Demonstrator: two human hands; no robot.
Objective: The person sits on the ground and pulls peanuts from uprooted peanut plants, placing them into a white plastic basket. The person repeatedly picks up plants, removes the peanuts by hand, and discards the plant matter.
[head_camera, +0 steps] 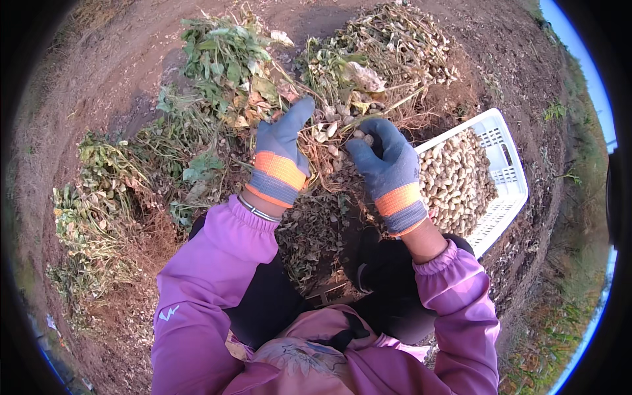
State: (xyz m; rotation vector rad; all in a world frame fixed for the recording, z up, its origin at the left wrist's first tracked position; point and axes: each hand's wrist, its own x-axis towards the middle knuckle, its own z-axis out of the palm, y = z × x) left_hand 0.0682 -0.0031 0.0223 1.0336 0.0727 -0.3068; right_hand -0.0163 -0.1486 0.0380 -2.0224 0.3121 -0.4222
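Gloved in grey with an orange cuff, my left hand [282, 140] grips a bunch of peanut plants [264, 91] at the root end. Leafy stems spread out beyond it. Pale peanut pods [328, 132] hang among the thin roots between my hands. My right hand [387, 153], in a matching glove, curls thumb and fingers around a few peanuts [364, 137]. Its fingertips are close to the roots; whether these pods are still attached I cannot tell. To its right sits a white plastic basket [516, 190] holding a heap of loose peanuts [452, 182].
A pile of peanut plants with pods [405, 44] lies ahead. More uprooted plants [106, 212] cover the ground on the left. Dry leaves [313, 237] litter the soil between my knees. Bare earth [98, 64] stretches behind the plants, and grass [568, 296] borders the right side.
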